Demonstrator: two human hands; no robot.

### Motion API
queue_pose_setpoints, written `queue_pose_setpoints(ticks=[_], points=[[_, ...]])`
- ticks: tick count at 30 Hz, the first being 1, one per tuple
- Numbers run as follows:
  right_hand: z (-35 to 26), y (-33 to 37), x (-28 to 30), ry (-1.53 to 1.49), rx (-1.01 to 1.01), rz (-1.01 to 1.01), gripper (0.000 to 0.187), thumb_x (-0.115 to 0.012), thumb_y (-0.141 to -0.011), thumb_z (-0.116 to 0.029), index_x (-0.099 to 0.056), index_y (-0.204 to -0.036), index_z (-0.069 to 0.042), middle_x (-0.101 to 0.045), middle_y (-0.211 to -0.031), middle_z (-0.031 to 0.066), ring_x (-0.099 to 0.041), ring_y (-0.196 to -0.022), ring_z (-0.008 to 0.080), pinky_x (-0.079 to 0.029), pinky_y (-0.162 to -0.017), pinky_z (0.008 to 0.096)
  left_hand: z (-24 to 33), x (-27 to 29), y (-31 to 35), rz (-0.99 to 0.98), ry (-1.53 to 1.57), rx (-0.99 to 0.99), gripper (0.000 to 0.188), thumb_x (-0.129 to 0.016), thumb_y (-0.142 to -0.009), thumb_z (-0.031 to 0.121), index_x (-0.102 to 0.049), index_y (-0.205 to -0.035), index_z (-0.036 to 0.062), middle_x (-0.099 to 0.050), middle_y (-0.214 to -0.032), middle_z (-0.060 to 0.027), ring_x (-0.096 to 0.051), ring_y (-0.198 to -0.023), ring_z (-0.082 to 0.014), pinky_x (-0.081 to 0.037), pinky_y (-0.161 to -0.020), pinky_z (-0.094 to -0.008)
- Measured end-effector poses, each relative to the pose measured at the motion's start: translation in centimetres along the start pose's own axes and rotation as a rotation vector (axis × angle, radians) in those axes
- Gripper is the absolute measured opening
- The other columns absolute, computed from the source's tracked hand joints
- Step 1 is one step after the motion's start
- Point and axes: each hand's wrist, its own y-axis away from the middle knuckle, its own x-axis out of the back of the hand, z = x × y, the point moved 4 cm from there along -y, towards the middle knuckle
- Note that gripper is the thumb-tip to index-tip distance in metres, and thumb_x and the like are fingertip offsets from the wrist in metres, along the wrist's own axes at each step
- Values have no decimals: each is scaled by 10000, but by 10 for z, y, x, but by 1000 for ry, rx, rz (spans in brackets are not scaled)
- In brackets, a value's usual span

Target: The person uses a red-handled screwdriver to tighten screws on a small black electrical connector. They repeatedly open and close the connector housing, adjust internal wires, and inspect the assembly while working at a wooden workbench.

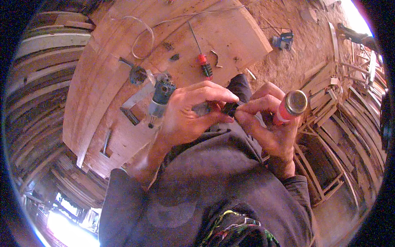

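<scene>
Over my lap, my left hand [185, 109] pinches a small black part [230, 108] between thumb and fingers. My right hand [267, 121] meets it from the other side, thumb and forefinger tips pressed together at the part's edge. Tucked in the right hand's other fingers is a red cylinder with a round, gold-coloured end [296, 102]; its kind is not clear. Just left of my left hand, a bare motor body [163, 92] from a power tool sits on the wooden board. Beyond the hands lies a screwdriver [204, 66] with a red and black handle.
The wooden board [230, 24] also bears a looped cord [153, 37], a bent wire piece [217, 59], a square-like tool [131, 115] and a T-shaped tool [106, 144]. A blue power tool [284, 41] rests on the dusty ground. Stacked timber [53, 45] lines both sides.
</scene>
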Motion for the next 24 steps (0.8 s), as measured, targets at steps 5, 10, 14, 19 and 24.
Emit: queue_pose_setpoints(ticks=[5, 10, 14, 19, 24], points=[[-2, -2, 0, 33, 6, -12, 138, -788, -679, -18, -688, -774, -26, -586, -724, 41, -562, -690, 146, -410, -598, 276, -3, 0, 1, 2, -11, 6, 350, -805, -710, -4, -704, -1038, 63, -696, -953, -72, -655, -808, -151, -540, -700, -273], [-3, -2, 0, 46, 66, -16, 139, -789, -680, -16, -699, -785, -31, -594, -724, 43, -576, -676, 156, -413, -582, 285, 9, 1, 0, 22, -60, 40, 349, -812, -707, 6, -703, -1033, 62, -696, -949, -69, -657, -808, -152, -544, -699, -275], [-9, -4, 0, 98, 112, -22, 141, -797, -682, -34, -702, -785, -29, -589, -723, 54, -578, -649, 174, -425, -568, 302, 4, 1, 0, 16, -36, 62, 346, -813, -704, 7, -702, -1028, 61, -696, -944, -67, -656, -807, -148, -545, -698, -274], [-13, -4, 0, 214, 134, -36, 169, -811, -671, -104, -699, -778, -36, -588, -730, 68, -599, -657, 191, -450, -578, 314, -2, -1, 2, 22, 27, 27, 336, -806, -708, -4, -697, -1020, 56, -693, -943, -66, -657, -811, -145, -544, -698, -273], [-16, -3, -2, 309, 137, -48, 217, -805, -628, -146, -706, -796, -49, -586, -733, 73, -620, -661, 214, -475, -583, 329, -5, -1, 3, 49, 80, -1, 310, -770, -740, -28, -691, -1029, 55, -690, -958, -65, -655, -822, -140, -538, -701, -272]])
